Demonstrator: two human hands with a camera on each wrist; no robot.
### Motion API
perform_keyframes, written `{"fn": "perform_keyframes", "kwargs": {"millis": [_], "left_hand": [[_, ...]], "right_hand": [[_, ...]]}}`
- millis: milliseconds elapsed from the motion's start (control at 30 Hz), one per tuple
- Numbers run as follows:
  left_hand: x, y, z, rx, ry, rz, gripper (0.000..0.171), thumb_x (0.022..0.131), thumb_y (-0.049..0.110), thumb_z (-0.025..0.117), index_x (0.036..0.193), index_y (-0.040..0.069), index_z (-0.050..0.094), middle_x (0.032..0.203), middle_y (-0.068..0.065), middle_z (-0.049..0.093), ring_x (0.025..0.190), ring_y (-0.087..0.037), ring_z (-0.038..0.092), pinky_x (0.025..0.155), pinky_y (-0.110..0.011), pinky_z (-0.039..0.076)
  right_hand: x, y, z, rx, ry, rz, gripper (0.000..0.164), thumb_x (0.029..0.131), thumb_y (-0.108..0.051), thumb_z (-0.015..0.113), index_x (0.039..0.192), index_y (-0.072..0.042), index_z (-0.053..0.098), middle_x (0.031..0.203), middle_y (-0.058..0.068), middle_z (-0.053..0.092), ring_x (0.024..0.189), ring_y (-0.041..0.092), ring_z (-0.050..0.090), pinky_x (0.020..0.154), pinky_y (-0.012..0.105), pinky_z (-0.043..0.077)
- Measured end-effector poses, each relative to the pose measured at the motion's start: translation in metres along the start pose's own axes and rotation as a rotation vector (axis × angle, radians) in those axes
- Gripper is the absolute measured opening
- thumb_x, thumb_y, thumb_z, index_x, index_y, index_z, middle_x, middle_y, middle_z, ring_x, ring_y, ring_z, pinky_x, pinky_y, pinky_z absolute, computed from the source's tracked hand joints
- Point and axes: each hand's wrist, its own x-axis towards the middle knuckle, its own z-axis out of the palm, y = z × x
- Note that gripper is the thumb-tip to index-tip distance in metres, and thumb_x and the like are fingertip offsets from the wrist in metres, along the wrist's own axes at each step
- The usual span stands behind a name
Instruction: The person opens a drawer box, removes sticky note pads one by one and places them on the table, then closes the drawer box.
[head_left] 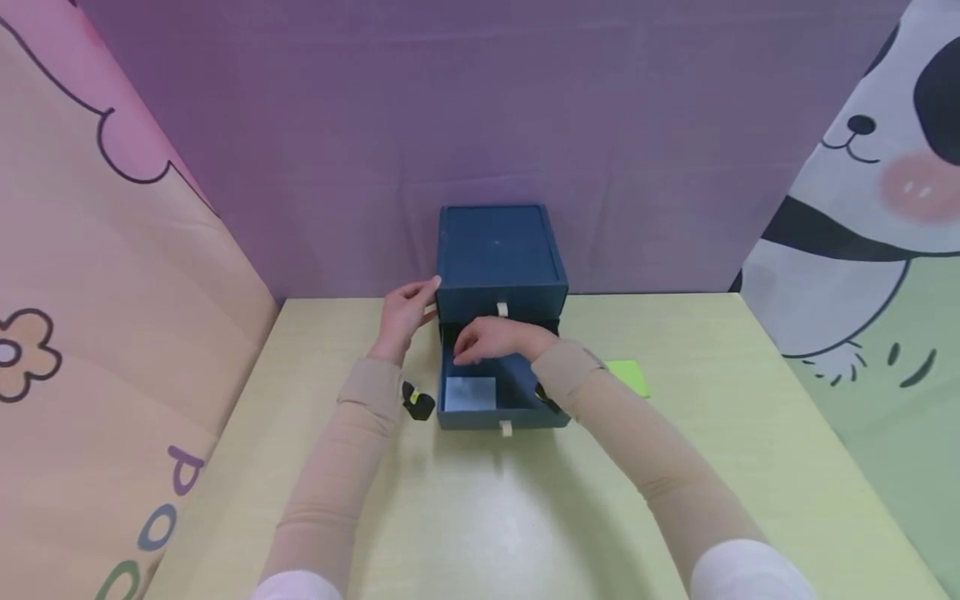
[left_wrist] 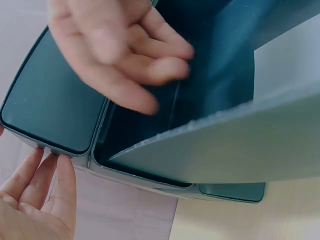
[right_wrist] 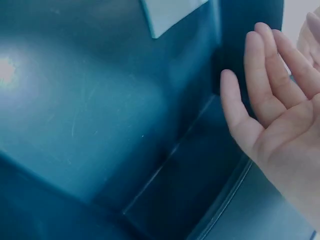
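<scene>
A dark blue drawer cabinet (head_left: pixel 498 246) stands at the back of the table with a lower drawer (head_left: pixel 476 421) pulled out. My left hand (head_left: pixel 407 315) rests its fingertips against the cabinet's left side; in the left wrist view those fingertips (left_wrist: pixel 65 167) touch its edge. Over the open drawer reaches my right hand (head_left: pixel 491 337), its fingers (right_wrist: pixel 257 70) loosely bent with nothing between them. A pale blue square sheet (head_left: pixel 470 394) lies at the drawer's front left, and its corner shows in the right wrist view. The right forearm hides part of the drawer's right side.
A bright green square note (head_left: pixel 628 377) lies on the table (head_left: pixel 465 517) right of the drawer, partly behind the right sleeve. White pull tabs (head_left: pixel 506 428) stick out from the drawer fronts. A purple cloth wall (head_left: pixel 480 108) rises right behind the cabinet.
</scene>
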Motion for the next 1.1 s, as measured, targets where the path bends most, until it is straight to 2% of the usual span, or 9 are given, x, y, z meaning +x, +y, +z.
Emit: {"fn": "perform_keyframes", "kwargs": {"millis": [133, 233, 367, 567, 700, 900, 1100], "left_hand": [[0.000, -0.001, -0.001, -0.002, -0.001, -0.006, 0.044, 0.087, 0.037, 0.064, 0.118, 0.006, 0.063, 0.126, -0.007, 0.058, 0.113, -0.021, 0.058, 0.092, -0.033, 0.053], [0.000, -0.002, -0.001, -0.005, -0.003, -0.012, 0.044, 0.087, 0.038, 0.064, 0.118, 0.006, 0.063, 0.126, -0.007, 0.058, 0.113, -0.021, 0.058, 0.092, -0.033, 0.054], [0.001, -0.002, 0.000, -0.009, 0.002, -0.007, 0.044, 0.086, 0.038, 0.064, 0.117, 0.006, 0.064, 0.124, -0.008, 0.059, 0.111, -0.021, 0.059, 0.091, -0.032, 0.054], [-0.002, -0.001, 0.000, -0.003, -0.004, -0.002, 0.045, 0.086, 0.038, 0.064, 0.118, 0.007, 0.064, 0.126, -0.008, 0.058, 0.112, -0.022, 0.058, 0.092, -0.034, 0.053], [-0.002, -0.001, 0.000, -0.003, -0.005, -0.001, 0.046, 0.086, 0.038, 0.064, 0.119, 0.006, 0.063, 0.126, -0.009, 0.058, 0.113, -0.022, 0.058, 0.093, -0.035, 0.053], [-0.001, 0.000, 0.000, -0.002, -0.002, 0.003, 0.046, 0.086, 0.039, 0.064, 0.119, 0.006, 0.063, 0.125, -0.009, 0.059, 0.112, -0.022, 0.058, 0.093, -0.035, 0.053], [0.000, 0.000, -0.001, -0.002, 0.007, 0.001, 0.046, 0.086, 0.039, 0.064, 0.118, 0.006, 0.064, 0.124, -0.008, 0.059, 0.111, -0.021, 0.058, 0.092, -0.035, 0.053]], "right_hand": [[0.009, -0.001, 0.006, -0.100, -0.036, 0.054, 0.027, 0.090, -0.026, 0.060, 0.110, -0.008, 0.067, 0.101, 0.005, 0.068, 0.084, 0.013, 0.061, 0.080, 0.028, 0.054], [0.013, -0.002, 0.011, -0.190, -0.067, 0.095, 0.028, 0.088, -0.027, 0.063, 0.109, -0.010, 0.067, 0.106, 0.004, 0.067, 0.090, 0.014, 0.061, 0.085, 0.030, 0.053], [0.015, -0.004, 0.016, -0.284, -0.063, 0.141, 0.033, 0.084, -0.029, 0.068, 0.111, -0.010, 0.066, 0.109, 0.004, 0.066, 0.095, 0.015, 0.061, 0.090, 0.032, 0.052], [0.011, -0.006, 0.023, -0.349, -0.045, 0.239, 0.043, 0.075, -0.032, 0.077, 0.111, -0.013, 0.062, 0.107, 0.002, 0.064, 0.090, 0.015, 0.059, 0.084, 0.031, 0.053], [0.008, -0.006, 0.025, -0.414, -0.040, 0.275, 0.049, 0.070, -0.035, 0.080, 0.110, -0.016, 0.060, 0.106, 0.001, 0.064, 0.091, 0.015, 0.059, 0.083, 0.031, 0.052], [0.007, -0.006, 0.026, -0.484, -0.048, 0.323, 0.047, 0.065, -0.037, 0.082, 0.103, -0.017, 0.061, 0.096, -0.001, 0.063, 0.085, 0.014, 0.059, 0.076, 0.029, 0.053], [0.012, -0.007, 0.029, -0.502, -0.064, 0.332, 0.040, 0.067, -0.034, 0.081, 0.098, -0.017, 0.063, 0.089, -0.002, 0.062, 0.078, 0.013, 0.059, 0.069, 0.026, 0.053]]}}
